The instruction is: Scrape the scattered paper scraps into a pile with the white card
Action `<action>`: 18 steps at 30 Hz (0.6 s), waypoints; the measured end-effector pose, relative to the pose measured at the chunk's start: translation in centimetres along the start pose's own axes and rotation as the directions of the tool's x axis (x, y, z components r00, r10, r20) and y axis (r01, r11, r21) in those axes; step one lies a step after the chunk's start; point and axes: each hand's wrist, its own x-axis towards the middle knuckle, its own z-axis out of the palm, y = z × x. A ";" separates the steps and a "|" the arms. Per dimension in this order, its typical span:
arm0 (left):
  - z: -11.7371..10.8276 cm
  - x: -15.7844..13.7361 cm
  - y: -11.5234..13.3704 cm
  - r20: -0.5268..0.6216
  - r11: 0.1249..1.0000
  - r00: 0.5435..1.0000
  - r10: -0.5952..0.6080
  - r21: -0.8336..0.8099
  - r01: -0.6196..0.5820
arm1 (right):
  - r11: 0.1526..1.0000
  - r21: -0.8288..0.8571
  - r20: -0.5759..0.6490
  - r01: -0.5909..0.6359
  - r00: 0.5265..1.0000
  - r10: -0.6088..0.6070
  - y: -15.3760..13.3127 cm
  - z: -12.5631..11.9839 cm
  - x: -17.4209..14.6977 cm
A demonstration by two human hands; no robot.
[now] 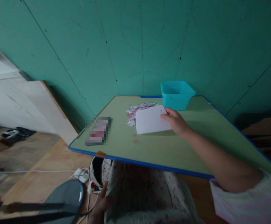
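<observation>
My right hand [176,121] reaches in from the right, thumb and fingers closed on the corner of a white card [151,119]. The card has rounded corners and a small hole near my fingertips. It is held tilted above the table and partly covers a heap of small paper pieces [132,116], whitish and pinkish. My left hand [101,200] is low beside my lap, below the table edge. It is dim there; a finger looks stretched out, and I see nothing held.
A turquoise plastic bin [176,96] stands at the back of the blue-edged table [116,146], near the green wall [130,46]. A pixelated flat dark-edged object [98,131] lies at left. Below are a grey stool [63,196], a power strip [82,175] and cables.
</observation>
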 end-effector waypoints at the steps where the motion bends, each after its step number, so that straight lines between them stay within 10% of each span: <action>1: 0.1 -0.1 0.0 -0.005 1.000 1.000 0.004 -0.002 -0.004 | 1.000 0.016 0.022 -0.017 1.000 0.017 -0.2 0.1 -0.1; 18: 0.7 -0.6 0.6 0.015 0.998 0.999 -0.049 -0.026 0.049 | 0.999 0.032 0.137 -0.003 0.991 -0.002 -1.2 0.1 -0.8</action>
